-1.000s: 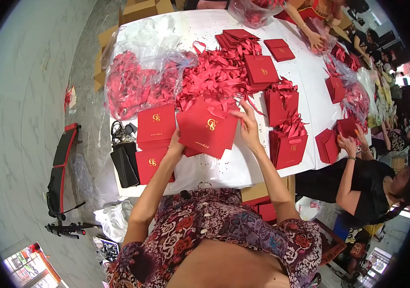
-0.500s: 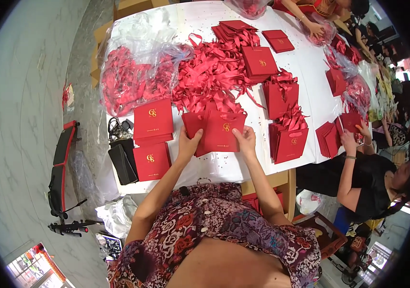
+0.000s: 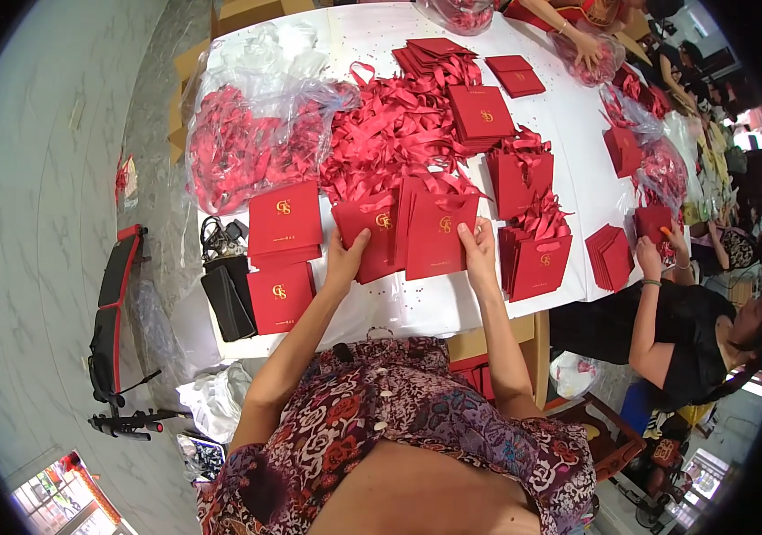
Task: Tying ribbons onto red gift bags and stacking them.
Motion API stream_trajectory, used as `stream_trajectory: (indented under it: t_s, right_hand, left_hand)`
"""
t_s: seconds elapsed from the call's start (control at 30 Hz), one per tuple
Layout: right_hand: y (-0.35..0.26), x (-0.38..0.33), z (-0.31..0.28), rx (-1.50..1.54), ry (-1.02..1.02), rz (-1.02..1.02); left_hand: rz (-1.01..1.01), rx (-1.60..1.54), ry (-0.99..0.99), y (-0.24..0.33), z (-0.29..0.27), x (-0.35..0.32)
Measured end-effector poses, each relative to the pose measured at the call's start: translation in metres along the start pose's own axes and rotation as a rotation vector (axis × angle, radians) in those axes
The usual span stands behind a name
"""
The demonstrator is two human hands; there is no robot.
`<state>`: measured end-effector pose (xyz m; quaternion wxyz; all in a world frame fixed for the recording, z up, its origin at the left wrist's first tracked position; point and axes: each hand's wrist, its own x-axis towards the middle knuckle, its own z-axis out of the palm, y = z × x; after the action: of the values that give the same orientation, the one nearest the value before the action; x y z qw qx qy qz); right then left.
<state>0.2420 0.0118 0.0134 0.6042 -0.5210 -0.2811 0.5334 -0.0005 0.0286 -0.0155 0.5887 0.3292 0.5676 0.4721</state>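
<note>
Over the near table edge, my left hand [image 3: 342,264] is closed on the left side of a red paper gift bag [image 3: 379,251] with gold lettering. My right hand [image 3: 481,257] grips the right edge of a small bunch of red gift bags [image 3: 441,242], thumb on the front. Pink-red ribbon handles show at the top of these bags. The two hands' bags stand side by side, nearly touching. Just beyond lies a heap of red ribbons [image 3: 390,125]. Flat stacks of red bags [image 3: 284,223] are to my left, and ribboned bags [image 3: 539,260] stand to my right.
A clear plastic sack of red ribbon [image 3: 238,152] sits at the far left of the white table [image 3: 354,325]. A black case [image 3: 228,299] lies at the left edge. At the right a co-worker [image 3: 675,330] handles a red bag; another person's hand [image 3: 588,49] touches a ribbon sack.
The fanned bags have parted into two groups. My right hand has moved right with its bunch, uncovering more of the bag in my left hand.
</note>
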Motion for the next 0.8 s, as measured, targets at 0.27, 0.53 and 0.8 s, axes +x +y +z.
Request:
stream_trajectory:
  t_s: [0.27,0.53,0.8]
  right_hand:
    - [0.040,0.013,0.002,-0.337,0.051,-0.104]
    - [0.032,0.009,0.003,-0.335,0.156,-0.266]
    - [-0.016,-0.002,-0.001,0.117,0.078,0.045]
  left_hand:
    - [0.048,0.080,-0.001,0.001,0.014,0.002]
    - [0.043,0.013,-0.039,-0.002,0.011,0.006]
    - [0.082,0.069,0.022,-0.001,0.004,0.007]
